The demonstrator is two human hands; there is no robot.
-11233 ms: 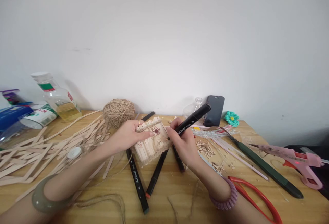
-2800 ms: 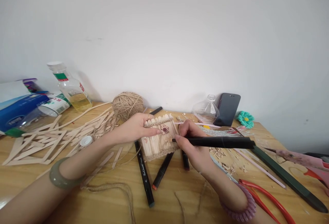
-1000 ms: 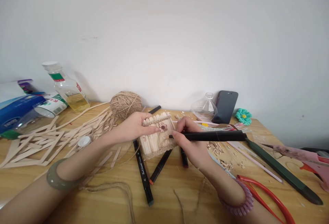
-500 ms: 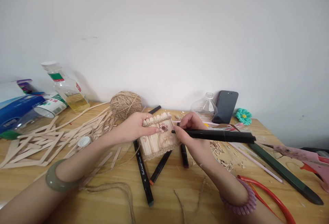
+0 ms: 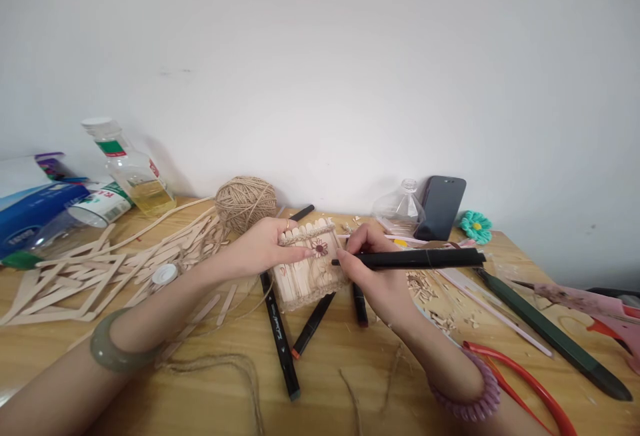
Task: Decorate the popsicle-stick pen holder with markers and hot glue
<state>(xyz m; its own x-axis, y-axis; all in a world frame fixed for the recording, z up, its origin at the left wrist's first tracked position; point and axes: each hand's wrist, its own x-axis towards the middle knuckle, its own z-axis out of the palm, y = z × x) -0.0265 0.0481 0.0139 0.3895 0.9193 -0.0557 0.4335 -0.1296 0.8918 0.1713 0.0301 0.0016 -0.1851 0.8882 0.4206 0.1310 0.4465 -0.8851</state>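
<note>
My left hand (image 5: 267, 247) grips the upper left of a small craft-stick box (image 5: 300, 276), its thumb lying across the front. Twine runs along the box's top and bottom edges, and a dark red flower (image 5: 320, 247) is drawn on the sticks. My right hand (image 5: 373, 266) pinches a black marker (image 5: 425, 259), held almost level. Its tip meets or nearly meets the box face, below and right of the flower; contact is hard to tell. Beneath the box lie black markers, one with a grey-green end (image 5: 284, 349) and one with an orange end (image 5: 311, 329).
Loose craft sticks (image 5: 100, 273), a ball of twine (image 5: 245, 203) and a glass bottle (image 5: 135, 173) are on the left. Rightward are a phone (image 5: 441, 208), a crocheted flower (image 5: 476, 226), a dark green tool (image 5: 555, 333), red handles (image 5: 530, 383) and a pink glue gun (image 5: 585, 299).
The marker in my right hand has shifted slightly left, its back end a little higher. My left hand and the box stay nearly still.
</note>
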